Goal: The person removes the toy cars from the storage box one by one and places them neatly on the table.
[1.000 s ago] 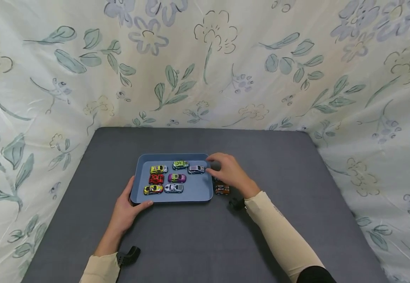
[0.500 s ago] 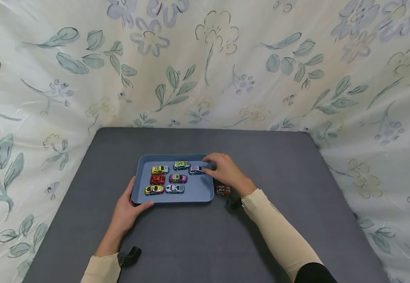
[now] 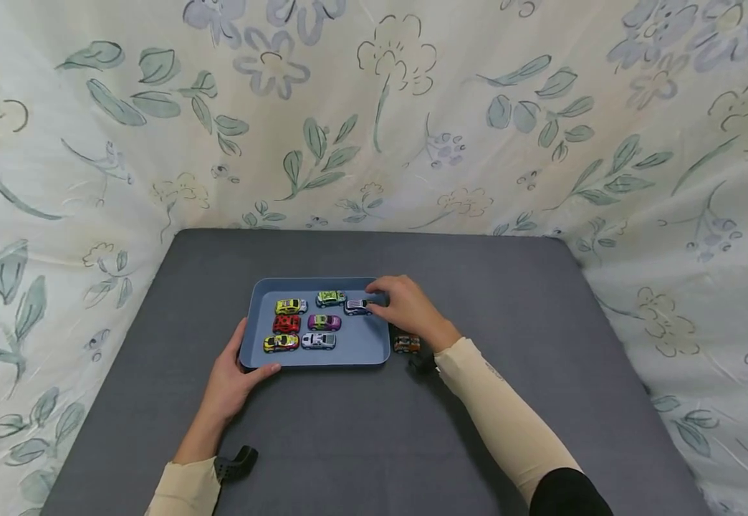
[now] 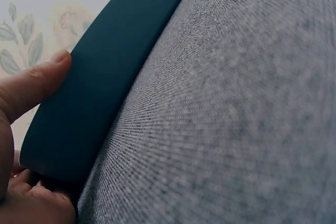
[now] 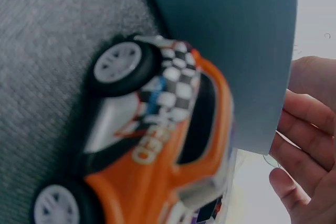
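Note:
A shallow blue tray (image 3: 355, 351) lies on the table and holds several toy cars. My left hand (image 3: 227, 380) grips its front left corner; in the left wrist view the thumb (image 4: 55, 69) lies along the tray's outer wall. My right hand (image 3: 409, 304) reaches over the right rim, thumb and forefinger parted, at the right end of a silver toy car (image 3: 355, 307). Whether they touch it is hidden. Outside the tray, below that hand, stands an orange toy car (image 5: 157, 161) with checkered markings.
Other cars in the tray are a green one (image 3: 331, 298), a purple one (image 3: 324, 322), a red one (image 3: 286, 324), a white one (image 3: 319, 341) and two yellow ones. Grey cloth (image 3: 361, 444) covers the table. A flowered curtain (image 3: 335, 107) hangs behind it.
My right hand has shifted slightly left, further over the tray, and now overlaps the silver car's right end. My left hand keeps its place on the tray.

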Available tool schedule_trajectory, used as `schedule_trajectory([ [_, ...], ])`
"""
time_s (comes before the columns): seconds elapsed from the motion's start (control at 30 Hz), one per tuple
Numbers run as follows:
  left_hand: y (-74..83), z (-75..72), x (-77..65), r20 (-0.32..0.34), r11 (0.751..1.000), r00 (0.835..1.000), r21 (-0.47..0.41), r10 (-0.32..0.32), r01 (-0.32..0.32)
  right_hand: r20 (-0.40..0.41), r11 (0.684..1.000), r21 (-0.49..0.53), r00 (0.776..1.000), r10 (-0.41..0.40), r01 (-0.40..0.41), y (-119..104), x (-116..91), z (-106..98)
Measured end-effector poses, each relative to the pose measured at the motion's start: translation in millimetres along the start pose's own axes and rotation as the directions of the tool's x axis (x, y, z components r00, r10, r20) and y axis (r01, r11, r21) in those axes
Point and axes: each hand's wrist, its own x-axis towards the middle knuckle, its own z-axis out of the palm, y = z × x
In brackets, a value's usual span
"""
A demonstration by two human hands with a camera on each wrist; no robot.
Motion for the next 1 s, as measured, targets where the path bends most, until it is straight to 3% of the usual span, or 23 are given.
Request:
schedule_trajectory([
  [0.73, 1.0, 2.2, 3.1, -0.001, 0.999, 1.0, 0.046, -0.024, 0.024, 0.036, 0.996, -0.094, 0.999, 0.002, 0.001, -1.7, 8.6, 11.7],
  [1.0, -2.6, 3.2, 1.1, 0.001, 1.0, 1.0, -0.018, 0.01, -0.01, 0.064, 0.994, -0.109, 0.998, 0.0, 0.007, -2.7, 9.8, 18.4],
])
